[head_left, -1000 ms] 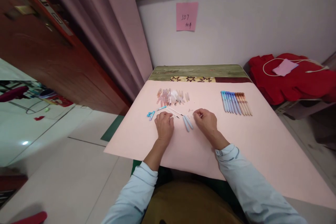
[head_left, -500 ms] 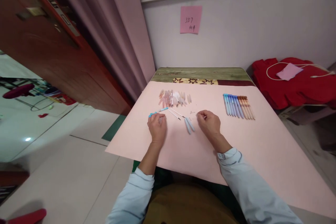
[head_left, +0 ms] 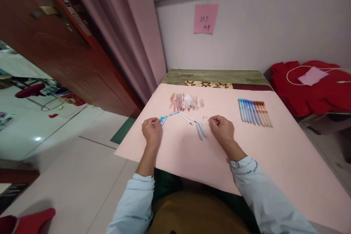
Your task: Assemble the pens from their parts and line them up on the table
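My left hand rests low over the paper at the left, fingers curled together beside some light-blue pen parts; whatever its fingertips hold is hidden. Off to the right, the thumb and fingers of my right hand are pinched near a few tiny pale parts, too small to name. Between the hands lie two pale-blue pen barrels and white ink refills. Another blue pen part lies above the left hand's group.
A pile of pinkish and clear pen barrels with refills lies toward the back. Several whole pens, blue to brown, form a row at the right. Pink paper covers the table. Red cloth lies beyond its right edge.
My left hand has moved left and slightly back toward me, uncovering more blue pen parts. My right hand keeps its pinch in nearly the same place. The view has shifted slightly.
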A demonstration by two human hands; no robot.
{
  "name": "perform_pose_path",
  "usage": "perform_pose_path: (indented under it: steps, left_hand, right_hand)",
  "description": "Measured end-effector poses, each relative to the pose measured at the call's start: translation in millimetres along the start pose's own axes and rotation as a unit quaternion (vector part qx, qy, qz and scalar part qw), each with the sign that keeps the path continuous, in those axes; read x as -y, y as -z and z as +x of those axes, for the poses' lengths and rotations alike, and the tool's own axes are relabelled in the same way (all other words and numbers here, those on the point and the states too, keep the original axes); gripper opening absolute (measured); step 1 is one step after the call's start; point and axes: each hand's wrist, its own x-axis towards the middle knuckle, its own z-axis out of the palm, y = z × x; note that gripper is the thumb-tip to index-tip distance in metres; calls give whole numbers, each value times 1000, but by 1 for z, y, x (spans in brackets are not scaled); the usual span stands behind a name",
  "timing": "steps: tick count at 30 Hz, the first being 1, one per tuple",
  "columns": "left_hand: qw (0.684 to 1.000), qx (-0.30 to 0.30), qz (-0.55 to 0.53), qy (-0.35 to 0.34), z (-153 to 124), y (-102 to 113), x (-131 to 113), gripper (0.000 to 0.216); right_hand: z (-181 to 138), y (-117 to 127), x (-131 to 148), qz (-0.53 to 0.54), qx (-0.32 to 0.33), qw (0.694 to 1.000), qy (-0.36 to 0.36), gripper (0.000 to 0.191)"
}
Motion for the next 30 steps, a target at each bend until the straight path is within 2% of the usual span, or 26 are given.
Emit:
perform_pose_path:
  steps: [4,12,21,24,26,28,30]
  left_hand:
    - [997,28,55,-45,-8,-3,-5,10]
    - [991,61,114,-32,-13,-3,-8,12]
    - [992,68,98,-44,-18,1,-12,9]
    - [997,59,5,-46,-27,2,-18,8]
    - [988,90,-127,-6,-34,-2,-26,9]
    - [942,145,-295,68,-40,-10,-36,15]
    - [862,191,-444,153,-44,-18,-48,21]
  right_hand:
    - [0,1,2,0,0,1000,-10,25]
    - [0,2,4,4,7,1000,-6,24]
    - [0,2,3,1,7,1000,-3,26]
    - [0,1,4,7,0,1000,3,26]
    - [0,1,4,12,0,1000,7,26]
    - [0,2,5,15,3,1000,8,26]
    - [0,2,4,17,4,1000,6,26]
